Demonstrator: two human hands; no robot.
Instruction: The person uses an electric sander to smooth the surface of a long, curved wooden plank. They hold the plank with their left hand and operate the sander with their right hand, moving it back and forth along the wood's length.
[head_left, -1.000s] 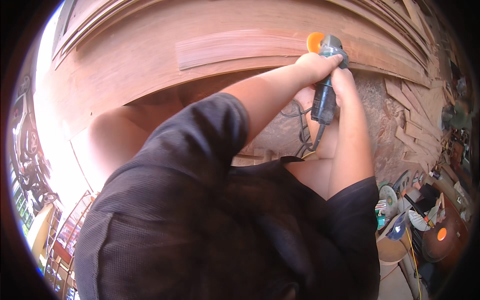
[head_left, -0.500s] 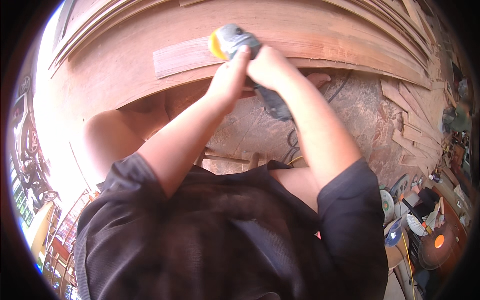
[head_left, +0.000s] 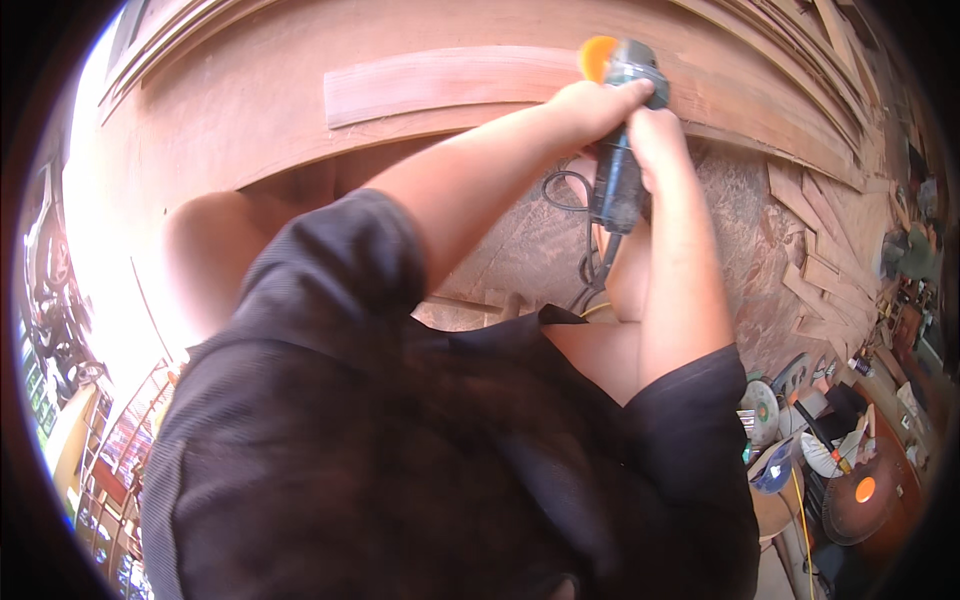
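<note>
Both of my hands are closed around an angle grinder (head_left: 618, 185) with a dark body, a grey head and a yellow-orange disc (head_left: 597, 60). My left hand (head_left: 600, 108) wraps the front near the head, its thumb along the top. Just behind it, my right hand (head_left: 657, 140) grips the body. Under the disc lies a long reddish plank (head_left: 430, 85) on a broad wooden board (head_left: 230, 140). Whether the disc touches the plank I cannot tell. A dark cord (head_left: 608, 262) hangs from the rear of the grinder toward the floor.
Stacked wooden strips (head_left: 790, 85) line the far right of the board. Offcuts (head_left: 825, 260) lie on the dusty floor at right. Beyond them, lower right, are a large round saw blade (head_left: 862, 490), smaller discs (head_left: 760, 412) and loose tools. My bare knee (head_left: 205, 260) is at left.
Both hands have carried the grinder to the right along the plank. Its body now points more straight back toward me, and its cord shows more.
</note>
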